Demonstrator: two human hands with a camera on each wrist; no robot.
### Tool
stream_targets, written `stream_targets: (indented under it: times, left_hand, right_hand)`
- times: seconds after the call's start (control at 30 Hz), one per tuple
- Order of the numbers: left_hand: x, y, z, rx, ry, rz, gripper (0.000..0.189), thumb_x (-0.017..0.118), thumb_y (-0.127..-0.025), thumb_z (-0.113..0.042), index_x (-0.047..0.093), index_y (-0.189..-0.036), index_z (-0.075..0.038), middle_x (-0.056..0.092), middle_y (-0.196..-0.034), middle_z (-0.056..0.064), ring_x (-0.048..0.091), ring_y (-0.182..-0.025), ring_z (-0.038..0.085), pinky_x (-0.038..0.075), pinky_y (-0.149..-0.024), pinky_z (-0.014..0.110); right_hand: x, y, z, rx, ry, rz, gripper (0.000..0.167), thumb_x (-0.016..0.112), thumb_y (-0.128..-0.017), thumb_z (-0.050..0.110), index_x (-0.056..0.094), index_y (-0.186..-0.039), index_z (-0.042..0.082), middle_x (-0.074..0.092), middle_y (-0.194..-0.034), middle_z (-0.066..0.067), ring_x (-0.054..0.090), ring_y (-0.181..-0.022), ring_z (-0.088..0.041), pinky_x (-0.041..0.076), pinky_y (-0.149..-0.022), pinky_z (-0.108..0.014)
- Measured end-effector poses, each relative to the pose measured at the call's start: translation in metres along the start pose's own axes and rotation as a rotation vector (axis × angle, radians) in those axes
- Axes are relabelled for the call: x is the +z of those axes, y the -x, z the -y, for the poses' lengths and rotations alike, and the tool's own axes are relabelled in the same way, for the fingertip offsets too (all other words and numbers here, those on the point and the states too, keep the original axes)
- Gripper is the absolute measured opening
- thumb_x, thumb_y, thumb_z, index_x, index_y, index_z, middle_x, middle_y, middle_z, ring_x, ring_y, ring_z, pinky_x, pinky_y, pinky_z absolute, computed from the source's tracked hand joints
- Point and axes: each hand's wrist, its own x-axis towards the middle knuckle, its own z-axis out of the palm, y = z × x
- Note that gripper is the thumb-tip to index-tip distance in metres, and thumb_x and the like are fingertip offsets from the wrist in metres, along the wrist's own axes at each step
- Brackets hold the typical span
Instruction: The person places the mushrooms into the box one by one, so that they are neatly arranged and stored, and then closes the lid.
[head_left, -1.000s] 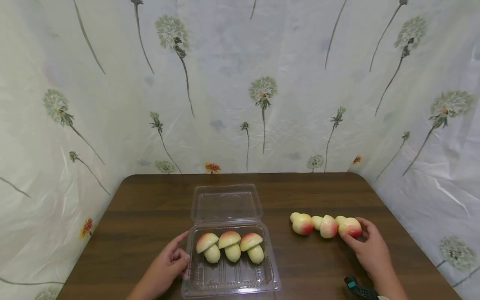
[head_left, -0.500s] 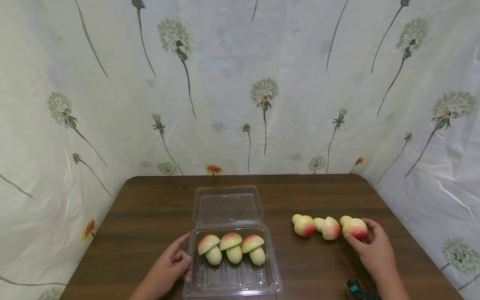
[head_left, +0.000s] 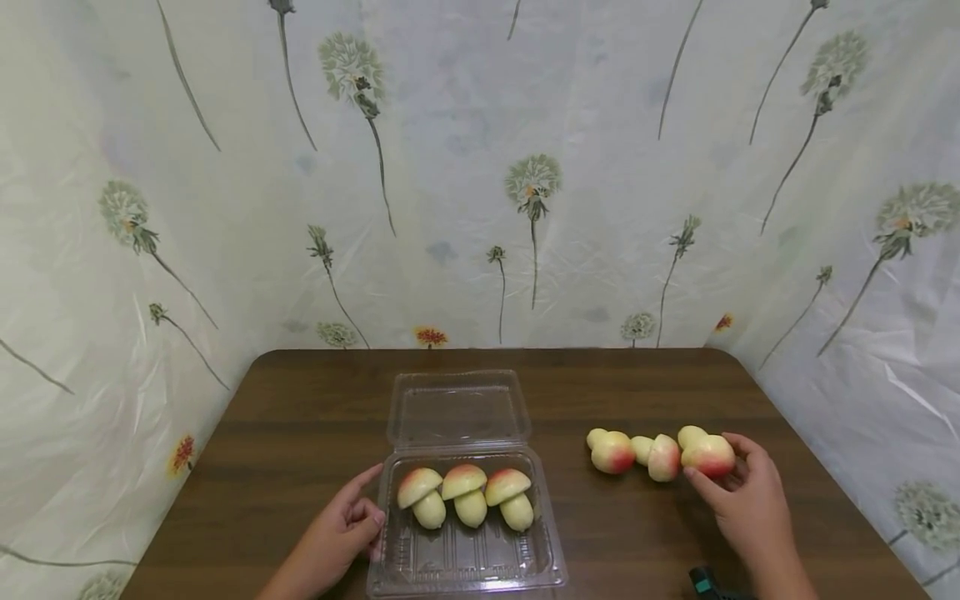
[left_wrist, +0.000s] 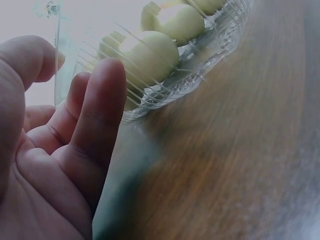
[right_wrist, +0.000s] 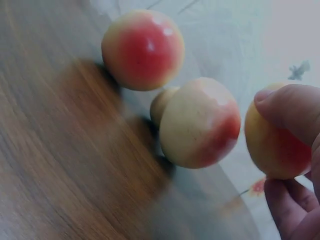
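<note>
Right hand: partly hidden behind the held mushroom from above; cut off by the right wrist view's right edge.
Held mushroom: stem out of sight in the right wrist view, thumb over part of the cap.
Left hand: cut off at the left wrist view's left and bottom edges; grip on the container unclear.
Clear container: cropped by that view's top edge, as is its farthest mushroom.
Dark object: cut off below, kind unclear.
Tabletop: grain blurred in both wrist views.

Dandelion-print sheet behind brown table
</note>
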Motion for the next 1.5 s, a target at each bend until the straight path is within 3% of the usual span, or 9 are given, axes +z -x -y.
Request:
stream_targets:
  times: [0.23, 0.5, 0.7, 0.9, 1.5]
  left_hand:
    - [-0.001, 0.0, -0.001, 0.0, -0.014, -0.002, 0.075, 0.06, -0.107, -0.013, 0.015, -0.166, -0.005, 0.063, -0.094, 0.012, 0.067, -0.073, 0.016, 0.065, -0.069, 0.035]
    - [-0.001, 0.0, -0.001, -0.008, 0.001, -0.003, 0.076, 0.061, -0.107, -0.013, 0.015, -0.166, -0.003, 0.063, -0.094, 0.012, 0.067, -0.073, 0.016, 0.065, -0.069, 0.035]
    - [-0.001, 0.0, 0.0, -0.012, 0.019, 0.011, 0.077, 0.061, -0.107, -0.015, 0.013, -0.166, -0.003, 0.063, -0.093, 0.011, 0.067, -0.075, 0.016, 0.065, -0.07, 0.034]
    - [-0.001, 0.0, -0.002, -0.015, 0.015, 0.012, 0.077, 0.061, -0.107, -0.015, 0.013, -0.166, -0.003, 0.063, -0.094, 0.012, 0.068, -0.075, 0.016, 0.065, -0.071, 0.035]
    - [0.0, 0.0, -0.001, -0.007, 0.025, 0.015, 0.076, 0.06, -0.107, -0.012, 0.012, -0.165, -0.001, 0.063, -0.093, 0.011, 0.068, -0.075, 0.015, 0.065, -0.071, 0.034]
  right_hand:
    - [0.01, 0.005, 0.013, -0.047, -0.041, -0.036, 0.087, 0.089, -0.086, 0.016, 0.037, -0.152, -0.006, 0.04, -0.148, -0.028, 0.047, -0.106, 0.02, 0.048, -0.083, 0.001]
    - [0.017, 0.008, 0.023, -0.069, -0.065, -0.01, 0.086, 0.088, -0.086, 0.013, 0.035, -0.151, -0.007, 0.042, -0.147, -0.024, 0.05, -0.113, 0.014, 0.045, -0.087, 0.002]
    - [0.025, 0.013, 0.032, -0.093, -0.032, 0.032, 0.087, 0.088, -0.087, 0.017, 0.034, -0.152, -0.005, 0.044, -0.148, -0.024, 0.055, -0.13, -0.011, 0.041, -0.09, 0.003]
    - [0.033, 0.015, 0.038, -0.153, -0.069, 0.032, 0.084, 0.088, -0.085, 0.007, 0.037, -0.15, -0.006, 0.045, -0.146, -0.022, 0.045, -0.115, 0.019, 0.041, -0.092, 0.003]
    - [0.04, 0.024, 0.054, -0.228, -0.116, 0.112, 0.08, 0.09, -0.083, 0.009, 0.041, -0.145, -0.004, 0.047, -0.142, -0.02, 0.047, -0.116, 0.019, 0.045, -0.092, 0.0]
